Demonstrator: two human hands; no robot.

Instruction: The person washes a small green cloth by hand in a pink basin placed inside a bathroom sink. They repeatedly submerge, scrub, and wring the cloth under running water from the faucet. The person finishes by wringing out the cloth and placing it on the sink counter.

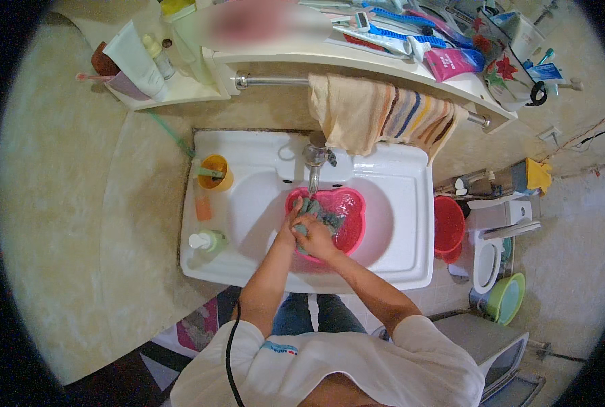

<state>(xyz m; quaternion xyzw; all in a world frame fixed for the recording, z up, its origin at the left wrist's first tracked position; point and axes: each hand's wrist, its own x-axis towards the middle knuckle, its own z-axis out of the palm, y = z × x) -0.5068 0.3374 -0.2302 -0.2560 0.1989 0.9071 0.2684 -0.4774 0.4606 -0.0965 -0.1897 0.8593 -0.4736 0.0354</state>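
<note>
Person: seen from above at the lower centre of the frame, in a white shirt, with both forearms reaching up toward the sink.
Left hand (290, 227): placed at the left rim of the basin, fingers curled onto the grey cloth (319, 216), which is grasped.
Right hand (316, 239): clenched on the same cloth from the lower side, touching the left hand.
Grey cloth: bunched between both hands, held inside the pink basin (346, 214) at its left part, just below the tap.
Pink basin: set in the bowl of the white sink (397, 203), at the centre of the frame.
Soap bottle (207, 241): stood on the sink's left ledge, lower left of the basin.
Orange cup (216, 172): stood on the upper left corner of the sink, well apart from the hands.
Tap (314, 159): mounted above the basin, its spout pointed down toward the cloth.
Striped towel (384, 112): hung over a rail above the sink, in the upper centre.
Red bucket (448, 227): seen to the right of the sink, beside a toilet (496, 247).
Shelf (411, 71): seen along the top of the frame, crowded with tubes and brushes.
</note>
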